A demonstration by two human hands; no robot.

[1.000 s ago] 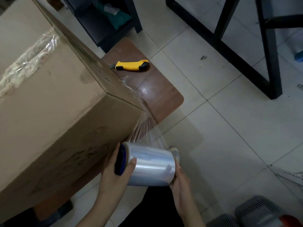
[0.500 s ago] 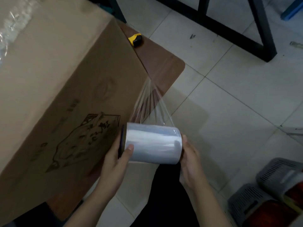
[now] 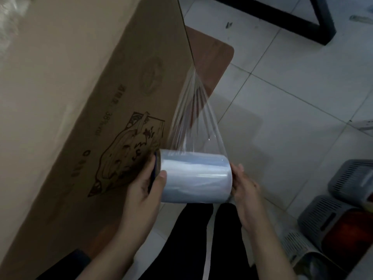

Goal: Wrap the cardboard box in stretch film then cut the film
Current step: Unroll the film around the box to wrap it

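Observation:
A large brown cardboard box (image 3: 80, 98) with a dark printed drawing on its near side fills the left of the view and rests on a low brown table (image 3: 212, 57). A roll of clear stretch film (image 3: 195, 176) lies level in front of the box. My left hand (image 3: 145, 190) grips its left end and my right hand (image 3: 244, 186) its right end. A bunched sheet of film (image 3: 193, 118) stretches from the roll up to the box's right corner. Crumpled film shows on the box top at the far left. The yellow knife is hidden.
White floor tiles (image 3: 282, 108) spread to the right. A black metal frame (image 3: 302, 23) stands at the top right. Grey slotted baskets (image 3: 333, 215) sit at the lower right, one holding something red. My dark-trousered legs (image 3: 191, 239) are below the roll.
The view has swung left and down, so the box's printed side now faces me and the yellow knife has gone out of sight. More film has paid out from the roll to the box corner.

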